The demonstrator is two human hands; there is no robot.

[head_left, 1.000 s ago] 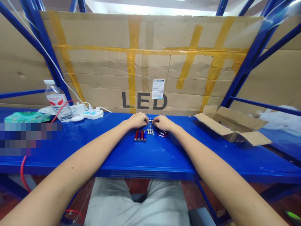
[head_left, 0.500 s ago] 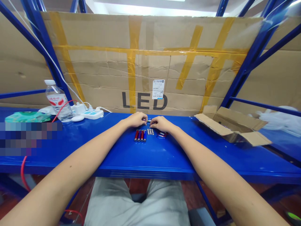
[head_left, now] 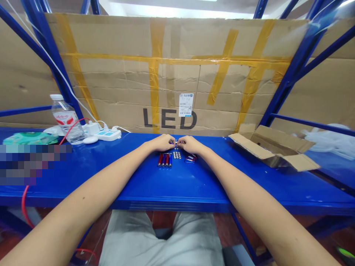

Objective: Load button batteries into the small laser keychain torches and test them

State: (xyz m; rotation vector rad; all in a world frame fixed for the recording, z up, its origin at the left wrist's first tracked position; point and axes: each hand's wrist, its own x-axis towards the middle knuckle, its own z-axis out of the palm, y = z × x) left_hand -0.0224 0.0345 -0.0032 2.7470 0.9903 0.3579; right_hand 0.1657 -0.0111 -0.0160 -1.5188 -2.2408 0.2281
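At the far part of the blue table, my left hand [head_left: 165,142] is closed, its fingertips pinching a small blue metal tube [head_left: 172,143] mostly hidden by the fingers. Close to its right, my right hand [head_left: 189,144] is closed with thumb and finger together; a small dark, shiny piece [head_left: 182,142] shows at its fingertips, too small to name. Just nearer to me lie several silver button cells [head_left: 176,155] in rows. A row of red and blue mini flashlights [head_left: 165,160] sits to their left. Small red and blue carabiner clips [head_left: 190,159] lie beneath my right wrist.
An open cardboard box [head_left: 273,146] stands on the right. To the left are a water bottle [head_left: 67,120], a white power strip [head_left: 109,134] and a green packet [head_left: 30,138]. A large cardboard sheet [head_left: 122,81] closes off the back, between blue metal posts.
My hands have shifted only slightly, with fingers turned at the small pieces. More small silver discs now show just below my fingertips. The view has drifted a little.
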